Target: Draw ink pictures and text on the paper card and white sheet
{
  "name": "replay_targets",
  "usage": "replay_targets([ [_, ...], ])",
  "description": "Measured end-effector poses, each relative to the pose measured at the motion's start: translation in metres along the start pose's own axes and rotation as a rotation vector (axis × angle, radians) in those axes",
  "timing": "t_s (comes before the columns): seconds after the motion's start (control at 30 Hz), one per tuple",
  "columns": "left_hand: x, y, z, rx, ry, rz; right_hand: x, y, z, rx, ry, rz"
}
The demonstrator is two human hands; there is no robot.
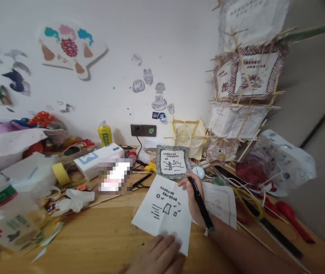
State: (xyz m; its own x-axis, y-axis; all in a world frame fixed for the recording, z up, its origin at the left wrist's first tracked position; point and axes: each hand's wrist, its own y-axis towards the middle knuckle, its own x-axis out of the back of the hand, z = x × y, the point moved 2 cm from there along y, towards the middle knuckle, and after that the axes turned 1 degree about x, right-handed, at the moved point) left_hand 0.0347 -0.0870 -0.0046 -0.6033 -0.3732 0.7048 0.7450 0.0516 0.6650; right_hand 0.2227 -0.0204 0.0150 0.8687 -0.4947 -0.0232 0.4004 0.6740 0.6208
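A white sheet of paper (166,217) lies on the wooden table, bearing handwritten characters and simple black drawings. My right hand (195,201) grips a black marker pen (200,203) and rests over the paper's upper right edge. The pen's back end points down toward my wrist; its tip is hard to make out. My left hand (162,253) lies on the paper's lower edge, fingers stretched out and slightly blurred. Just beyond the sheet is a finished-looking drawing with a dark cross-hatched border (159,161). Another drawn sheet (222,203) is partly under my right arm.
Yellow-handled scissors (249,201) and a red object (292,217) lie at right, below a tall stick-and-paper lantern (253,76). Left are a tissue box (98,160), yellow tape roll (61,173), large plastic jar (5,213) and yellow bottle (104,134). A pixelated bright patch covers something mid-table.
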Motion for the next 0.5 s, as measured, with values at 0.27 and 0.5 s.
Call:
replay_targets([
  [0.27, -0.02, -0.012, 0.006, 0.13, -0.007, 0.02, -0.001, -0.014, 0.002, 0.136, -0.107, 0.429],
  [0.5, -0.027, -0.024, -0.001, 0.165, 0.044, 0.063, -0.008, -0.014, 0.018, -0.036, -0.161, 0.582],
])
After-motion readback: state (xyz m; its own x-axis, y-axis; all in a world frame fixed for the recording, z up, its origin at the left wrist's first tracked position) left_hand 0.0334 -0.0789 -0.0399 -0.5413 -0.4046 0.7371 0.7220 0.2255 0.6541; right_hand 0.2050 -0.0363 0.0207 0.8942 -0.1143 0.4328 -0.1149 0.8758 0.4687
